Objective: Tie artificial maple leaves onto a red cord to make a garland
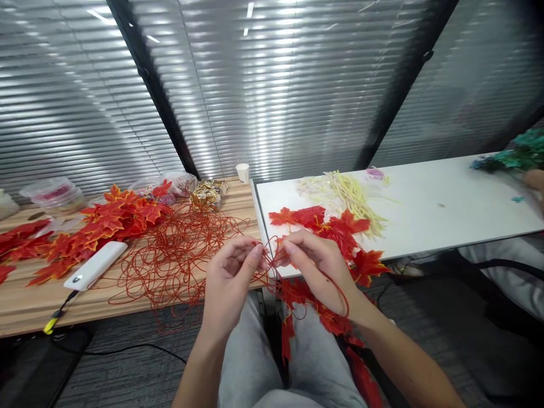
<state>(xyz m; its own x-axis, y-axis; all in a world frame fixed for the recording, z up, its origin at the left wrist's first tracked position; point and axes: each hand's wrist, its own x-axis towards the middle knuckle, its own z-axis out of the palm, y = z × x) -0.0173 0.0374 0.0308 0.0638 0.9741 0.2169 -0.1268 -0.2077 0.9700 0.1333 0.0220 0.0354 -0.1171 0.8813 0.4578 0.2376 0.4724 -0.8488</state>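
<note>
My left hand [233, 272] pinches thin red cord just over the tables' front edge. Close beside it, my right hand [318, 269] also grips the cord, and a loop of it curves over the back of that hand. A large tangle of red cord [174, 255] spreads over the wooden table on the left. Red maple leaves [346, 226] lie on the white table behind my right hand, and more leaves [331, 320] hang down over my lap. Exactly how the cord runs between my fingertips is too small to tell.
The wooden table [25, 300] holds a leaf pile [114, 221], a white power bank [96, 265], gold foil [208, 195] and a paper cup [242, 173]. Yellow strips [352, 198] lie on the white table [425, 209]. At far right are teal foliage [525, 150] and another person's hand [534, 180].
</note>
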